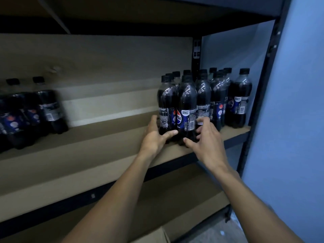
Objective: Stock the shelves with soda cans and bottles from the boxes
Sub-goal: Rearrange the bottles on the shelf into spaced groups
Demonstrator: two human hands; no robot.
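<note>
Several dark Pepsi bottles point(217, 100) with black caps stand in a cluster at the right end of the brown shelf board point(108, 137). Two stand at the front: a left bottle point(166, 106) and a bottle with the Pepsi logo facing me point(186, 109). My left hand point(155, 135) cups the base of the left bottle, thumb across its front and fingers round its left side. My right hand point(206, 137) has its fingers spread, thumb tip against the foot of the logo bottle and fingertips touching its right side.
More Pepsi bottles point(31, 111) stand at the shelf's left end, blurred. A black metal upright point(259, 95) and a blue wall point(289, 120) bound the right side. A lower shelf point(157, 204) lies below, with a cardboard box corner point(154, 235) at the bottom edge.
</note>
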